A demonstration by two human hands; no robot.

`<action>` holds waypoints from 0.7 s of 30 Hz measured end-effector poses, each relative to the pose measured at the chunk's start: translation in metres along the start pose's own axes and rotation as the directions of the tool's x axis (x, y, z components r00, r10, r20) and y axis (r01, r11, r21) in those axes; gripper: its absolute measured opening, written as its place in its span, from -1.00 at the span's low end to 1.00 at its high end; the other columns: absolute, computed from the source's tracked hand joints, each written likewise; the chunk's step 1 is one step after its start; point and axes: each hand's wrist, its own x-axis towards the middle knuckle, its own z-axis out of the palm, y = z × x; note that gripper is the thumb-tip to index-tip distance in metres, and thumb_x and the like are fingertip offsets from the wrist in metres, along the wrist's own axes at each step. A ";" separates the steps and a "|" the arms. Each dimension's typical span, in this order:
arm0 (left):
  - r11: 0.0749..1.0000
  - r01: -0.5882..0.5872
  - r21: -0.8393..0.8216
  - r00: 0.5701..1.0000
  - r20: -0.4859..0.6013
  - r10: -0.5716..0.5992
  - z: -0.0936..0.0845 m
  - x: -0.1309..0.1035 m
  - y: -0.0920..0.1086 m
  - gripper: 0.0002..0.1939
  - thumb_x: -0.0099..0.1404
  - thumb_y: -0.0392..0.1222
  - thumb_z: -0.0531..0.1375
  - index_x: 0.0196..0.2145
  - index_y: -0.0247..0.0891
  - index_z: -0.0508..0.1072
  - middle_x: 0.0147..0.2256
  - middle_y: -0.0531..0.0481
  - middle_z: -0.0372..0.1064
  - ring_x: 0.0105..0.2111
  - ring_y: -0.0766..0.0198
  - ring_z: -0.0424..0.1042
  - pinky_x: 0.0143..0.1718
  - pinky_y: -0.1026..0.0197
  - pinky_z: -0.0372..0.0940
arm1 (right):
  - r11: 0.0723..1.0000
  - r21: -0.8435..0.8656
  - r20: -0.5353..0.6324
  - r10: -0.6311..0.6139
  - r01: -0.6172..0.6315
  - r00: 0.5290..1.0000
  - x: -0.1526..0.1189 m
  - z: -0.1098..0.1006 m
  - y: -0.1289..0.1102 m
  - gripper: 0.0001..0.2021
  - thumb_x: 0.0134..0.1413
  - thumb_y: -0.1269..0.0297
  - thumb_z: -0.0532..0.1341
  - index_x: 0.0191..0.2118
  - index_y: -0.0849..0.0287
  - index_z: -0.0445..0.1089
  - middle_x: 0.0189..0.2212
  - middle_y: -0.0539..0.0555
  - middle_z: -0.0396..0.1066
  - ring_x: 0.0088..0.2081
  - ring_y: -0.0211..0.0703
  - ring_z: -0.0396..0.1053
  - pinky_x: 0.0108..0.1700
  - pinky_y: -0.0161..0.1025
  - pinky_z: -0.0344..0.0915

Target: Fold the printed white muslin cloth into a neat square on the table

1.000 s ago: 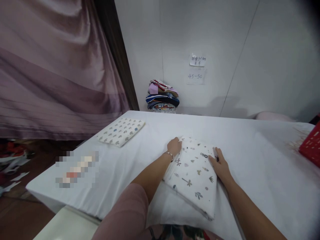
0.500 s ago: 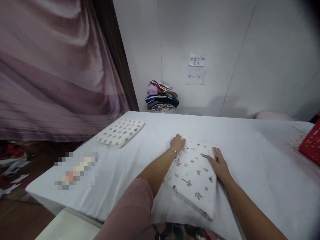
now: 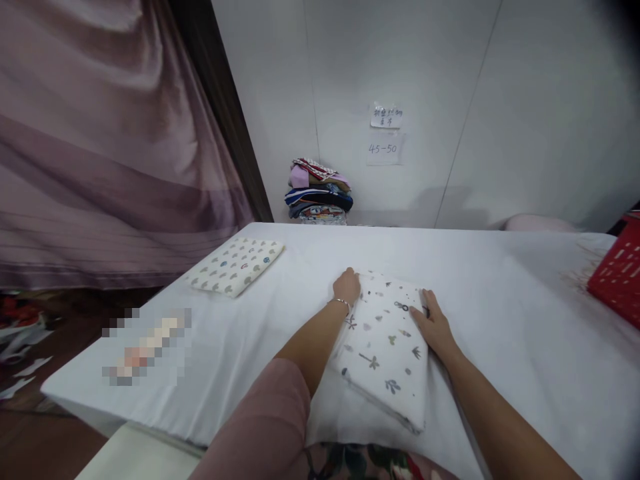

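Note:
A folded white cloth with small plant prints (image 3: pixel 385 347) lies on the white-covered table (image 3: pixel 480 280) in front of me. At its far left corner is my left hand (image 3: pixel 347 287), fingers curled against the edge, with the fingertips partly hidden. My right hand (image 3: pixel 434 327) rests along the cloth's right edge, thumb on top and fingers spread apart. A second folded cloth with grey prints (image 3: pixel 237 265) lies at the table's far left.
A blurred-out item (image 3: pixel 150 347) lies on the left of the table. Folded fabrics (image 3: pixel 320 193) are stacked beyond the far edge, by the wall. A red patterned object (image 3: pixel 620 273) is at the right edge. A pink curtain (image 3: pixel 100 147) hangs at the left.
The whole view has shifted slightly, so things appear a little further left. Both hands stay at the same edges of the printed cloth.

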 end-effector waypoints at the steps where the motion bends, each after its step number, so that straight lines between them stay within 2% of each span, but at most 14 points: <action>1: 1.000 0.010 0.001 1.000 -0.002 -0.010 0.000 0.000 0.000 -0.71 0.38 -0.12 -0.16 -0.12 -0.26 0.25 -0.10 -0.20 0.34 -0.11 0.16 0.36 -0.17 0.19 0.18 | 1.000 0.007 -0.006 0.003 -0.003 1.000 0.001 0.000 0.000 -0.27 -0.10 0.01 0.20 0.22 0.10 0.09 0.27 0.06 -0.13 0.26 -0.04 -0.14 0.24 -0.12 -0.07; 4: 0.999 0.040 -0.001 0.999 0.009 -0.040 0.001 -0.001 -0.001 -0.66 0.38 -0.11 -0.19 -0.13 -0.29 0.28 -0.08 -0.24 0.32 -0.09 0.14 0.35 -0.15 0.18 0.18 | 0.998 0.052 -0.034 0.024 -0.022 0.999 0.004 -0.001 0.004 -0.28 -0.11 0.01 0.21 0.21 0.06 0.10 0.25 0.05 -0.05 0.23 0.01 -0.03 0.23 -0.07 -0.05; 9: 0.999 0.039 -0.012 0.998 0.053 -0.038 0.002 0.001 -0.002 -0.64 0.38 -0.11 -0.17 -0.12 -0.32 0.32 -0.09 -0.25 0.34 -0.08 0.14 0.35 -0.13 0.18 0.18 | 0.980 0.189 -0.017 0.060 -0.056 0.998 0.005 0.000 0.009 -0.25 -0.08 0.03 0.19 0.25 0.12 0.02 0.18 0.11 0.11 0.15 0.01 0.14 0.17 -0.05 0.08; 13: 0.997 0.072 -0.029 0.993 0.098 -0.069 -0.001 0.005 -0.004 -0.60 0.37 -0.12 -0.16 -0.11 -0.38 0.35 -0.09 -0.29 0.36 -0.07 0.13 0.36 -0.13 0.18 0.19 | 0.991 0.130 -0.026 0.001 0.002 1.000 0.010 0.003 -0.003 -0.29 -0.15 0.22 0.19 0.21 0.13 0.10 0.15 0.09 0.17 0.11 0.02 0.18 0.16 -0.04 0.09; 16: 0.995 0.093 -0.047 0.988 0.132 -0.087 -0.003 0.009 -0.008 -0.61 0.35 -0.12 -0.13 -0.14 -0.39 0.38 -0.09 -0.30 0.37 -0.07 0.13 0.36 -0.14 0.21 0.20 | 0.990 0.105 -0.038 -0.090 0.093 0.995 0.031 0.001 -0.024 -0.31 -0.21 0.36 0.14 0.18 0.12 0.16 0.12 0.06 0.22 0.09 0.01 0.21 0.15 -0.06 0.10; 18: 0.993 0.099 -0.062 0.986 0.138 -0.090 -0.004 0.010 -0.013 -0.61 0.35 -0.10 -0.12 -0.15 -0.40 0.39 -0.08 -0.30 0.36 -0.07 0.13 0.36 -0.15 0.23 0.20 | 0.987 0.126 -0.014 -0.102 0.103 0.995 0.052 -0.001 -0.034 -0.27 -0.23 0.40 0.14 0.20 0.11 0.13 0.09 0.08 0.26 0.05 0.02 0.25 0.11 -0.07 0.15; 21: 0.990 0.097 -0.100 0.986 0.146 -0.081 -0.006 0.008 -0.020 -0.58 0.33 -0.02 -0.10 -0.19 -0.36 0.41 -0.11 -0.27 0.39 -0.11 0.13 0.38 -0.19 0.23 0.21 | 0.994 0.107 0.020 0.028 -0.030 0.999 0.079 -0.002 -0.029 -0.23 -0.25 0.41 0.17 0.23 0.20 0.07 0.09 0.19 0.25 0.04 0.07 0.26 0.07 -0.06 0.17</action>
